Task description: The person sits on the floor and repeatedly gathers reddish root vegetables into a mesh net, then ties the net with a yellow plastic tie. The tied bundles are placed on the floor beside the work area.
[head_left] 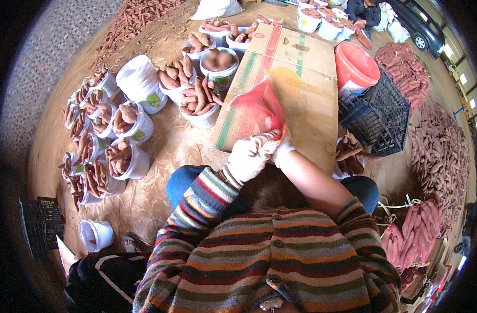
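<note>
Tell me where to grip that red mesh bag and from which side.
Grip the red mesh bag at its bunched lower end, coming from below, the person's side. There both gloved hands, left hand and right hand, already pinch it; the rest hangs loose and floppy above the cardboard box.

Bag [262,107] over cardboard box [301,68]; buckets [139,78] left; crate [382,117] right.

Soft daylight, faint shadows; heavy fisheye bending, black vignette at rim.

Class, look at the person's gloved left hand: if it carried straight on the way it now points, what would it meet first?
The left hand points up and right, already gripping the red translucent plastic bag; beyond it probably lies the flat brown cardboard box, though depth is unclear.
</note>
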Demonstrator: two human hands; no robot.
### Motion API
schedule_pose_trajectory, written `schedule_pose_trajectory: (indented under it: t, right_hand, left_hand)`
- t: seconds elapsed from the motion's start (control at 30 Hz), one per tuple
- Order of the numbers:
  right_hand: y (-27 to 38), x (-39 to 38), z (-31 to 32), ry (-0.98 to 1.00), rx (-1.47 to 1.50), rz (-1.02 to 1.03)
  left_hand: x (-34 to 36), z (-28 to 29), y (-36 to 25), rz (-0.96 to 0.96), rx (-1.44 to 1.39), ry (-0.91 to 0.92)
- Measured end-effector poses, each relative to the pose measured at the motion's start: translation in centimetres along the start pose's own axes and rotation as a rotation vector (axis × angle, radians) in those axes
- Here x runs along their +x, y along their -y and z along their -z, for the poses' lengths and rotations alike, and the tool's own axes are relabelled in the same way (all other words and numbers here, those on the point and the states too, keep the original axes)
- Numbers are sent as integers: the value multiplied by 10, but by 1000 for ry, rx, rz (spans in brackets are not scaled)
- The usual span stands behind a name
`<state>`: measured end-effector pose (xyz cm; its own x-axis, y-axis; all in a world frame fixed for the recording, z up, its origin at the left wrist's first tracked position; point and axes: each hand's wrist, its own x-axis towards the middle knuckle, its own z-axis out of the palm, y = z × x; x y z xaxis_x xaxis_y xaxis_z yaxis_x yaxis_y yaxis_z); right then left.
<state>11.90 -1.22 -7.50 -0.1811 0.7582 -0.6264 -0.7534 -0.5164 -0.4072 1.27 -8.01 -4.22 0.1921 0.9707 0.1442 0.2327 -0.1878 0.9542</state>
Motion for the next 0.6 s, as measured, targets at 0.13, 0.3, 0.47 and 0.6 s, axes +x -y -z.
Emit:
schedule_pose_trajectory:
  t: [0.13, 0.3, 0.47, 0.6]
  right_hand:
    - [15, -3, -16, -21, 1979, -569]
    - [51, 33, -24, 406, 4186, -292]
    - [28, 59, 0, 30, 4191, -1475]
    - [5, 63, 11, -369, 3768, -2575]
  left_hand:
    - [-4, 3, -4, -170, 193, -92]
    - [-10, -6, -6, -223, 228, -84]
    - [-11, -10, 3, -105, 127, -85]
    - [-8, -13, 9, -57, 64, -108]
